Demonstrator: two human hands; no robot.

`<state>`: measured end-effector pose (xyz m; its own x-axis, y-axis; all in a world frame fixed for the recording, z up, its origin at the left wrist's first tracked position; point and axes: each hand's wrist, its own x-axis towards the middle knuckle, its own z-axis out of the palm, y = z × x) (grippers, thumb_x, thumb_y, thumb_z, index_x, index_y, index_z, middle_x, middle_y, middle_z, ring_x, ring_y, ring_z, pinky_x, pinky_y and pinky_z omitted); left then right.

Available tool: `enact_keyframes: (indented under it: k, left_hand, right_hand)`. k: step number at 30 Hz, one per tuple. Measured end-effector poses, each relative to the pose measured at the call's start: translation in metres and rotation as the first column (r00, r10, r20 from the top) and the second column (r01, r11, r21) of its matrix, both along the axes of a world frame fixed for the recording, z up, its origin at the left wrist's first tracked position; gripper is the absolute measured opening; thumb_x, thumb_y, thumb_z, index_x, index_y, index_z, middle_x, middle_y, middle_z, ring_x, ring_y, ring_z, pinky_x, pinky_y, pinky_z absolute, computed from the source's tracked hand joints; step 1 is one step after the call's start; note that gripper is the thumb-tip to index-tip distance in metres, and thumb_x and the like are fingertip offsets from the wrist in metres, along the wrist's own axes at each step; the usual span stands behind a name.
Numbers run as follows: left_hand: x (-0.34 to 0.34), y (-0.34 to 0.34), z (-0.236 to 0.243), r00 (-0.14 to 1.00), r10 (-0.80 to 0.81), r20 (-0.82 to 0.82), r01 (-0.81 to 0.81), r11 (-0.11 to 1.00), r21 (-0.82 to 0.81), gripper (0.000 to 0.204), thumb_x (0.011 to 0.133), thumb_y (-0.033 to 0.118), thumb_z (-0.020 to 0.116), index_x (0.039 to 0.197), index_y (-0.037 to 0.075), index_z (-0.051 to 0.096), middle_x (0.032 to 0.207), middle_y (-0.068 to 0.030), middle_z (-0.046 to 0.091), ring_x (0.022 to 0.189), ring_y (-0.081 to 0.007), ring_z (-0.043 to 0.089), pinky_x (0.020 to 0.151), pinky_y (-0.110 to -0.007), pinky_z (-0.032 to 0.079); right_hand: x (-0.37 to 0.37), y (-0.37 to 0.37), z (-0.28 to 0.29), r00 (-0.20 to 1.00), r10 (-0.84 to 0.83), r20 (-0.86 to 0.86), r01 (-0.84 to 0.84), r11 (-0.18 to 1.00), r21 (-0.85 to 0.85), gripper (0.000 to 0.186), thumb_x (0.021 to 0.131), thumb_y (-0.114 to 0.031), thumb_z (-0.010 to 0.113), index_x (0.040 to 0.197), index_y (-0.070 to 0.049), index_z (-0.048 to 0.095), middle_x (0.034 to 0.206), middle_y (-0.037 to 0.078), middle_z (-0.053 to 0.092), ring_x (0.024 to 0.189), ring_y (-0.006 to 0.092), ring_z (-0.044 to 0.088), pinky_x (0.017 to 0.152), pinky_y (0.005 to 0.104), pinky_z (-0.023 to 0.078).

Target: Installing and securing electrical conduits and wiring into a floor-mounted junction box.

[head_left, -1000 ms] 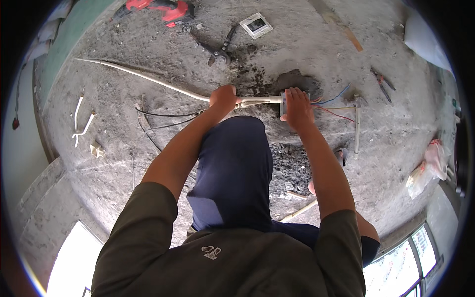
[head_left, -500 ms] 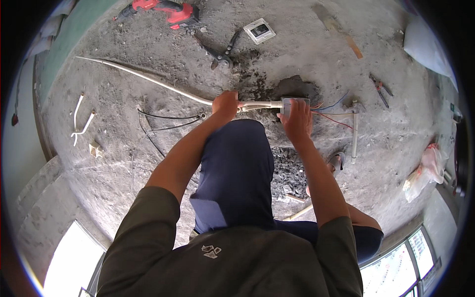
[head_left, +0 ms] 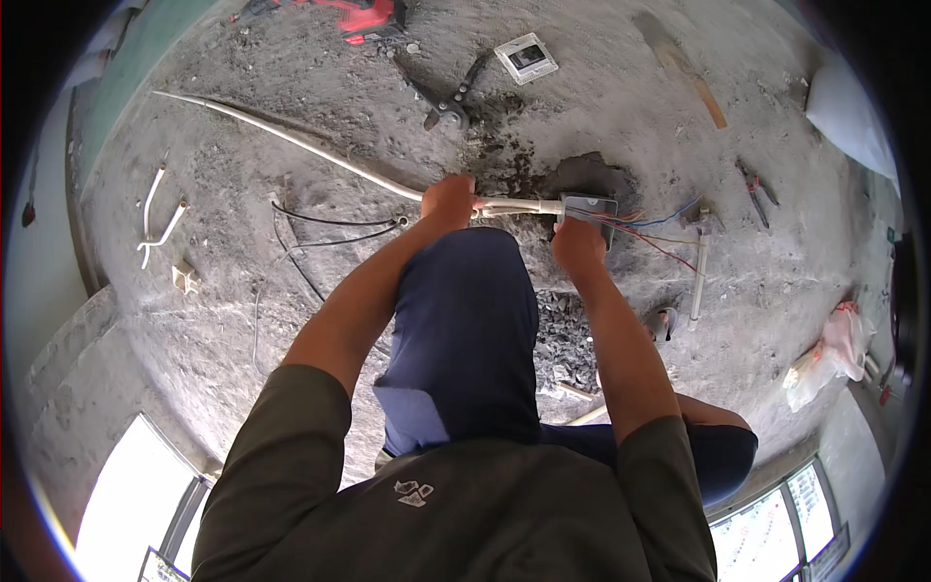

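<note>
My left hand [head_left: 448,204] is closed around the long white conduit [head_left: 359,165] just above my knee, where a shorter white pipe [head_left: 509,210] lies alongside it. These pipes run right into a grey metal box [head_left: 595,210] over a dark damp hollow. My right hand [head_left: 580,241] is closed on the lower edge of that box, with its fingertips partly hidden. Red, yellow and blue wires [head_left: 661,239] spread rightward out of the box. Black cables [head_left: 339,221] lie left of my left hand, ending near a small ring beside the conduit.
A red power tool [head_left: 378,21], cutters [head_left: 448,109] and a white frame [head_left: 526,58] lie ahead. Pliers [head_left: 756,194], a wooden strip [head_left: 708,95], an upright pipe [head_left: 699,276] and a plastic bag [head_left: 824,354] are right; pipe offcuts [head_left: 152,204] left, rubble [head_left: 562,335] below the box.
My right hand has slid from the top of the grey box down to its lower edge, uncovering more of the box. My left hand stays on the conduit.
</note>
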<state>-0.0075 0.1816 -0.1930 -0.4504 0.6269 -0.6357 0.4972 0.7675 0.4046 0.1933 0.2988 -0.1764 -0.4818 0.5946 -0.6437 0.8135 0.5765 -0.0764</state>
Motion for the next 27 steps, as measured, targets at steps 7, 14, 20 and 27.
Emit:
enact_keyframes:
  k: [7, 14, 20, 27]
  left_hand:
    - [-0.005, -0.003, 0.0, 1.0, -0.029, -0.01, 0.029, 0.999, -0.021, 0.025, 0.079, 0.028, 0.07, 0.087, 0.006, 0.061, 0.093, -0.0163, 0.064, 0.092, -0.0354, 0.062, 0.076, -0.047, 0.047]
    - [-0.004, 0.001, 0.0, 1.0, 0.002, -0.008, -0.002, 0.999, 0.033, 0.024, 0.08, 0.028, 0.07, 0.085, 0.006, 0.063, 0.088, -0.0157, 0.064, 0.088, -0.0358, 0.063, 0.074, -0.047, 0.048]
    - [-0.003, -0.001, -0.005, 0.999, 0.031, -0.019, -0.03, 0.999, 0.013, 0.024, 0.077, 0.029, 0.072, 0.081, 0.007, 0.063, 0.083, -0.0112, 0.064, 0.083, -0.0309, 0.063, 0.07, -0.043, 0.046]
    - [-0.003, 0.002, -0.004, 0.997, 0.053, 0.049, -0.052, 0.998, -0.029, 0.022, 0.078, 0.027, 0.071, 0.082, 0.007, 0.062, 0.084, -0.0119, 0.064, 0.084, -0.0311, 0.063, 0.071, -0.043, 0.046]
  right_hand:
    - [-0.02, 0.01, 0.013, 0.991, 0.132, -0.009, -0.132, 0.991, 0.031, 0.018, 0.084, -0.019, 0.055, 0.087, -0.009, 0.069, 0.081, 0.011, 0.069, 0.08, 0.0298, 0.069, 0.065, 0.0433, 0.055]
    - [-0.065, 0.029, -0.004, 0.845, 0.526, -0.096, -0.527, 0.85, 0.018, 0.015, 0.078, -0.018, 0.06, 0.082, -0.015, 0.074, 0.078, 0.006, 0.069, 0.077, 0.0221, 0.069, 0.061, 0.0392, 0.054]
    - [-0.076, 0.032, 0.002, 0.736, 0.677, -0.021, -0.677, 0.736, 0.007, 0.012, 0.077, -0.019, 0.062, 0.079, -0.018, 0.074, 0.075, 0.003, 0.069, 0.075, 0.0204, 0.068, 0.057, 0.0369, 0.052]
    - [-0.069, 0.028, -0.011, 0.784, 0.617, -0.069, -0.615, 0.787, 0.042, 0.013, 0.077, -0.02, 0.062, 0.079, -0.018, 0.074, 0.074, 0.002, 0.068, 0.073, 0.0214, 0.068, 0.058, 0.0371, 0.053]
